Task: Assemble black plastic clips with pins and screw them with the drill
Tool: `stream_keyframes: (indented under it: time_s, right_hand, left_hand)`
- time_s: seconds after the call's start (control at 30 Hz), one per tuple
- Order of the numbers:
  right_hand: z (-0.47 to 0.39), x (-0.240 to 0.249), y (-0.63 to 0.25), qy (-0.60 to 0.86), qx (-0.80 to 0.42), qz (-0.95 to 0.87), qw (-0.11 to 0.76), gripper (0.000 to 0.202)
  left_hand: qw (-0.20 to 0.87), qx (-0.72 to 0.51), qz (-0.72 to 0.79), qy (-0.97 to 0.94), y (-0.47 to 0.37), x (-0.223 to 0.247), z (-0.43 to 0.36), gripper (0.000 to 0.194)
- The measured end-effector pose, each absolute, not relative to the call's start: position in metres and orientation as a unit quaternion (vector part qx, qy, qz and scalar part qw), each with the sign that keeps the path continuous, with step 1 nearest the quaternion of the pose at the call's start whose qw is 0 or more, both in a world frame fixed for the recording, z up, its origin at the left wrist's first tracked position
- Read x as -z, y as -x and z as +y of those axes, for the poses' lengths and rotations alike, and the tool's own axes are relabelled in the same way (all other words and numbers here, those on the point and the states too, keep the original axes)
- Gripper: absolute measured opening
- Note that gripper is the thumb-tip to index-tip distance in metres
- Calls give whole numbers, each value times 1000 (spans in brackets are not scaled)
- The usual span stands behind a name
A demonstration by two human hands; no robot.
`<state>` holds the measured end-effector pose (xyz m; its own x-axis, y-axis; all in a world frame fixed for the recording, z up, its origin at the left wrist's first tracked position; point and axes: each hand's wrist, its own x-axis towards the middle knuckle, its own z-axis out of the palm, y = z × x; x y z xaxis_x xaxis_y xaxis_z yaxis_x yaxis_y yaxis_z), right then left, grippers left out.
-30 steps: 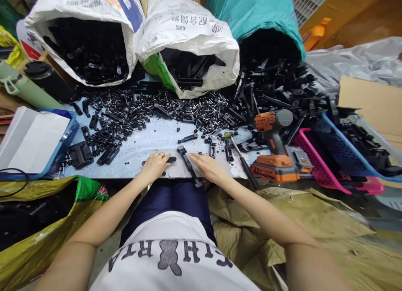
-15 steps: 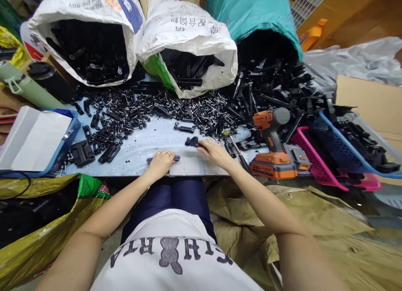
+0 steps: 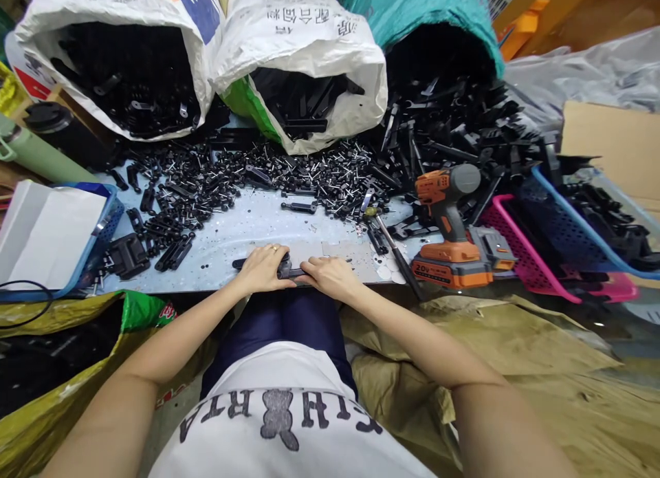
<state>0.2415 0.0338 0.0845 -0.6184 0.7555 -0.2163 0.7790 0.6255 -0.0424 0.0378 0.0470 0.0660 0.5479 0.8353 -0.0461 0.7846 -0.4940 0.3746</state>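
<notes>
At the front edge of the table my left hand (image 3: 265, 268) is closed over a black plastic part (image 3: 239, 263), whose rounded end sticks out to the left. Close against it, my right hand (image 3: 330, 275) grips a small dark piece (image 3: 293, 273) that bridges the gap between both hands. The fingers cover most of these parts, so how they join cannot be seen. A single black link-shaped part (image 3: 299, 207) lies on the table beyond the hands. Further back spreads a heap of small black parts and screws (image 3: 330, 172).
An orange cordless drill (image 3: 448, 230) stands at the right, beside a hand tool with a dark handle (image 3: 397, 254). Pink (image 3: 508, 241) and blue (image 3: 562, 216) baskets lie beyond it. Open sacks (image 3: 304, 34) of black parts line the back. A blue tray (image 3: 111, 213) sits left.
My right hand has brought its black piece down and left to meet my left hand at the table edge. My left hand stays over its part. The camera view has shifted slightly.
</notes>
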Motion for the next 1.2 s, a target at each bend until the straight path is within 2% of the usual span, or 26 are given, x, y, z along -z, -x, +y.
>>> stream_keyframes:
  time_s: [0.1,0.17,0.3,0.43,0.6,0.67,0.77,0.83,0.9,1.07,1.2]
  right_hand:
    - [31,-92,-235,-435,30,898,67,44]
    - [33,-98,-234,-424,15,904,61,43]
    - [40,-108,-238,-379,12,922,77,41]
    - [40,-110,-245,-397,1,914,78,40]
    - [43,-90,-267,-378,29,924,52,43]
    - [46,-78,-281,-360,41,932,21,43]
    - [50,-64,-295,-346,53,937,-17,42]
    - [55,-60,-298,-346,64,936,-28,39]
    - [70,-63,-297,-378,58,923,-42,36]
    - [155,-80,-283,-594,-41,797,-101,34]
    - [214,-82,-266,-586,-29,809,-38,36]
  left_hand:
    - [185,-110,470,-856,-32,-60,43,45]
    - [178,-135,466,-856,-30,-57,41,39]
    - [170,-159,460,-857,-32,-55,43,44]
    - [163,-163,455,-860,-39,-56,43,46]
    - [201,-121,394,-889,-48,-61,50,53]
    - [217,-120,381,-891,-52,-63,70,49]
    - [177,-167,509,-825,-54,-63,125,36]
    - [110,-176,659,-724,-50,-60,167,37]
    - [72,-159,723,-668,-45,-55,200,38]
    - [52,-119,717,-685,-36,-49,219,42]
    - [62,-156,701,-693,-21,-50,186,59]
